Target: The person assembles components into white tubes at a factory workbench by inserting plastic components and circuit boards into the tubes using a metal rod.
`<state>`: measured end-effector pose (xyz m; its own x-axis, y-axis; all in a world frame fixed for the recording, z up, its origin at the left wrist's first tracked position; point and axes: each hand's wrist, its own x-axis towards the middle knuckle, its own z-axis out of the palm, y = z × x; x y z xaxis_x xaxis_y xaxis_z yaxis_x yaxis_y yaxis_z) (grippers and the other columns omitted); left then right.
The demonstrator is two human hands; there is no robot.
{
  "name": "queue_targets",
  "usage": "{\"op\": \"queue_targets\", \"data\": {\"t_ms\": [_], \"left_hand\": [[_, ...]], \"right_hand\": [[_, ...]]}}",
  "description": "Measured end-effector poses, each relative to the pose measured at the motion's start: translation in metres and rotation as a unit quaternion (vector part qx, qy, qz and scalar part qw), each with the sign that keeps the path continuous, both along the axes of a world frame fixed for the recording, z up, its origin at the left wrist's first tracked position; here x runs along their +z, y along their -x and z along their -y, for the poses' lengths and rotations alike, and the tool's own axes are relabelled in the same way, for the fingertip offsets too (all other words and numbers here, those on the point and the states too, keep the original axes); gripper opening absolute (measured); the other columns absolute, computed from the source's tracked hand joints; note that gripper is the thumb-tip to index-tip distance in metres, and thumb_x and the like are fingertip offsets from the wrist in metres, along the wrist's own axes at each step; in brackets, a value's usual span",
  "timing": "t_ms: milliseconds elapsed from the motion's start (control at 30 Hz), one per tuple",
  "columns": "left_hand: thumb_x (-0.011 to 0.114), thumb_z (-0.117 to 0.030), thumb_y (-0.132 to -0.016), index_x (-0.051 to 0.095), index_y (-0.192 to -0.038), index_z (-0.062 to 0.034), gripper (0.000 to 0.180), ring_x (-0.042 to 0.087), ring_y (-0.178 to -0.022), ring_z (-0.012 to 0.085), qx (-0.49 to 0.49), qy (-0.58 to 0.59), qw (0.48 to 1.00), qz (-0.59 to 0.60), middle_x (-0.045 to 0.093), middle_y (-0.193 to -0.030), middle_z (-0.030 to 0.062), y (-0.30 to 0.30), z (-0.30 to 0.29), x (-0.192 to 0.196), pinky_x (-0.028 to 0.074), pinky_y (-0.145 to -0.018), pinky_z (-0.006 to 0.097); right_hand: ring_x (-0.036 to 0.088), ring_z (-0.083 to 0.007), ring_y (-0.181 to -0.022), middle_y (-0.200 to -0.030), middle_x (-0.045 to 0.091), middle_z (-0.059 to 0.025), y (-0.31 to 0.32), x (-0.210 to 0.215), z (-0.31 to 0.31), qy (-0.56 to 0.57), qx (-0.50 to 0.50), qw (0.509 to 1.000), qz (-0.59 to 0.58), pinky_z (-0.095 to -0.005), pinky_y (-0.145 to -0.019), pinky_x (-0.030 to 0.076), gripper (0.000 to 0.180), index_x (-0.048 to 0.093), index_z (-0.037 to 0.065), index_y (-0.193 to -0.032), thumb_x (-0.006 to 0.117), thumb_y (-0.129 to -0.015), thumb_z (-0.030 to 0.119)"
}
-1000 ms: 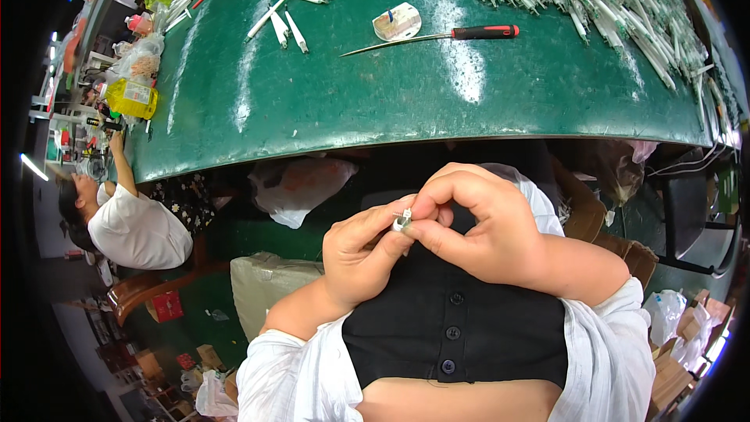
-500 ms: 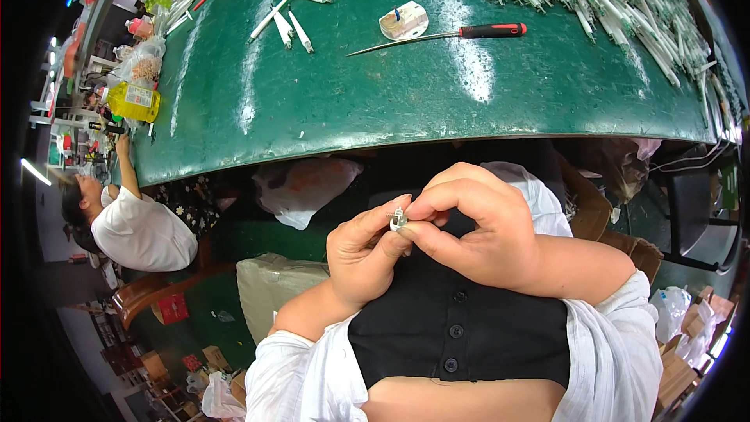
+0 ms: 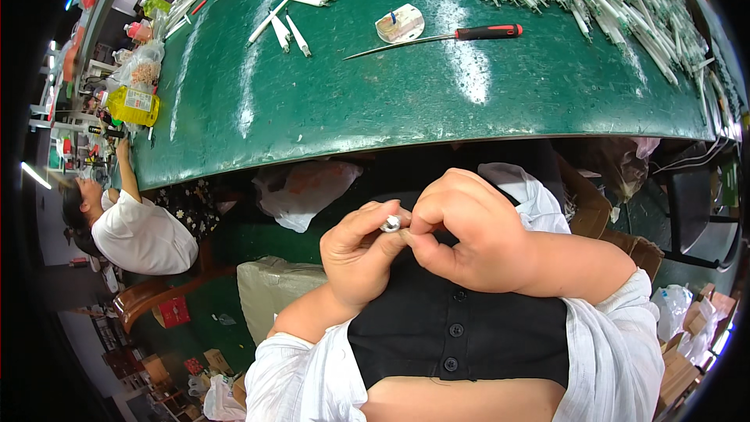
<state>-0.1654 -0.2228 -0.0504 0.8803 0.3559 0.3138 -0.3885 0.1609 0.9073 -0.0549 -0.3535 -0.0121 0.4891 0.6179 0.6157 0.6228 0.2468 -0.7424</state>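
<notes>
Between the thumb and forefinger of my left hand [image 3: 355, 246] is a small shiny silver round piece [image 3: 391, 223], its end facing up. My right hand [image 3: 473, 230] is closed in a pinch just to the right of it, thumb and forefinger at the piece's edge. Whatever lies between those right fingertips is too small or hidden to make out. Both hands are in front of my black buttoned garment, below the near edge of the green table [image 3: 312, 109].
On the table lie a long screwdriver [image 3: 488, 32], a pale round pad [image 3: 400, 24], several white tubes [image 3: 291, 33] and a big heap of white tubes [image 3: 594, 0]. Left are a yellow-filled bottle [image 3: 133, 105] and a seated person [image 3: 144, 230]. A plastic bag [image 3: 301, 195] hangs below the table.
My left hand has shifted slightly left and the piece has turned, so its shiny round end shows. My right fingers have curled more tightly and no longer cover the piece's right side.
</notes>
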Motion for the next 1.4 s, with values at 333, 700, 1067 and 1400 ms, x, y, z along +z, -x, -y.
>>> {"op": "queue_targets", "data": {"t_ms": [333,700,1067,1400], "left_hand": [[0.061,0.006,-0.084,0.057,-0.120,-0.0008,0.037,0.059,-0.077,0.0123,0.018,0.013,0.998,-0.050,0.064,-0.097,0.0133,0.0041,0.0021,0.0016,0.049,-0.064,0.023],[0.064,-0.002,-0.084,0.059,-0.117,-0.0023,0.032,0.063,-0.090,0.0189,-0.022,-0.042,0.999,-0.023,0.064,-0.106,0.0147,0.0061,-0.0019,-0.0035,0.052,-0.080,0.031],[0.064,0.006,-0.081,0.060,-0.115,0.0008,0.034,0.059,-0.078,0.0128,-0.003,0.015,1.000,-0.021,0.064,-0.098,0.0129,0.0040,-0.0008,-0.0024,0.049,-0.065,0.022],[0.065,0.007,-0.080,0.061,-0.113,0.0005,0.034,0.059,-0.078,0.0133,0.022,-0.013,0.999,-0.029,0.065,-0.096,0.0123,0.0044,-0.0002,-0.0027,0.049,-0.065,0.023]], "right_hand": [[0.055,-0.0147,-0.065,-0.079,0.058,-0.0059,0.0002,-0.0018,-0.0013,-0.019,-0.041,0.998,-0.033,-0.0254,-0.055,0.045,0.024,0.060,0.003,-0.086,0.075,-0.069,-0.002],[0.057,-0.0233,-0.073,-0.081,0.057,-0.0065,0.0007,-0.0020,0.0022,0.028,0.044,0.994,-0.100,-0.0321,-0.062,0.047,0.019,0.057,0.005,-0.085,0.070,-0.071,0.000],[0.057,-0.0214,-0.069,-0.077,0.058,-0.0053,0.0040,-0.0050,-0.0004,-0.018,-0.058,0.998,-0.031,-0.0301,-0.056,0.047,0.020,0.061,0.006,-0.083,0.074,-0.067,0.003],[0.056,-0.0213,-0.066,-0.076,0.057,-0.0055,0.0017,-0.0034,-0.0004,0.003,-0.005,0.996,-0.092,-0.0299,-0.054,0.046,0.016,0.060,0.007,-0.079,0.072,-0.069,0.003]]}}
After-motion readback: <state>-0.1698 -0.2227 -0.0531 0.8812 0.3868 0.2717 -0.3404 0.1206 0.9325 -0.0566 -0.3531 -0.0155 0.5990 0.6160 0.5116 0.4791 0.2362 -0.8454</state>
